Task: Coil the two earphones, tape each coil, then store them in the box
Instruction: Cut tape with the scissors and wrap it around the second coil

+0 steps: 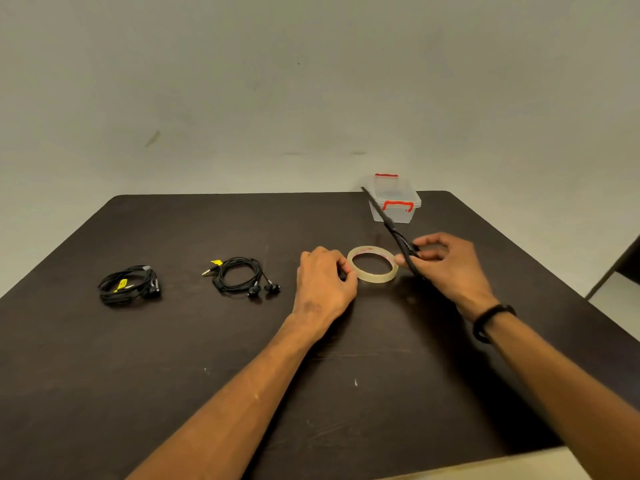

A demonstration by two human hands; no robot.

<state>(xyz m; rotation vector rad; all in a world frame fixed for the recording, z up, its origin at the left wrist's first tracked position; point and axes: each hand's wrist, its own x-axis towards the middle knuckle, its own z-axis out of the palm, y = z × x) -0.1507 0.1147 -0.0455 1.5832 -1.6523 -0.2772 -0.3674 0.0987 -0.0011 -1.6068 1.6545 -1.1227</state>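
Two coiled black earphones lie on the dark table: one [130, 285] at the far left with a yellow tag, another [242, 274] nearer the middle with its plug and two earbuds sticking out. A clear tape roll [372, 264] lies flat between my hands. My left hand [325, 275] holds the roll's left edge with curled fingers. My right hand [446, 263] grips black scissors [391, 226], whose closed blades point up and away toward the box. The clear box [394, 202] with red clips stands at the table's far edge.
The dark table [207, 358] ends at a pale wall behind the box. A dark piece of furniture [620, 268] shows at the right edge. A black band sits on my right wrist [491, 320].
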